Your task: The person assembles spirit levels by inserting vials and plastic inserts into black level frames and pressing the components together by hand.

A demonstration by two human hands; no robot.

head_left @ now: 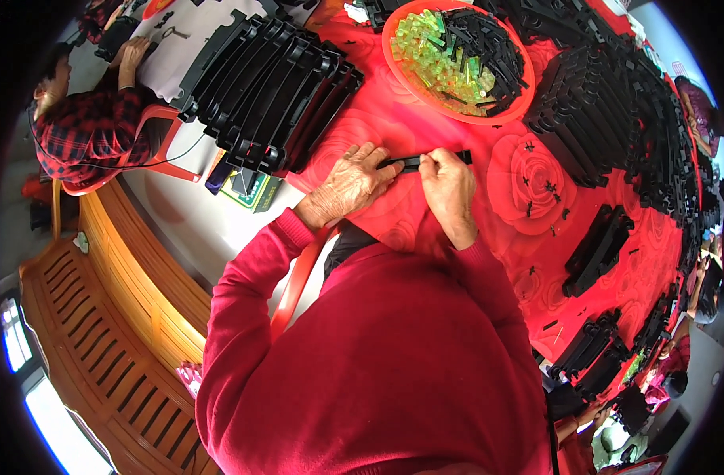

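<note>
A slim black plastic strip (412,164) lies across the near part of the red rose-patterned tablecloth (378,131), between my two hands. My left hand (352,184) is closed on its left end, fingers bent over it. Near the strip's right end, my right hand (449,190) is closed, with thumb and fingers pinched on the black piece. The strip's tip shows just past the right knuckles. Whether a smaller part sits under the right fingertips is hidden.
Beyond my hands stands an orange-red basin (495,120) of yellow-green clear pieces and black strips. Stacked black plastic frames (275,91) rise at the left, more (588,111) at the right. A person in a checked shirt (93,131) sits far left, near a wooden bench (112,332).
</note>
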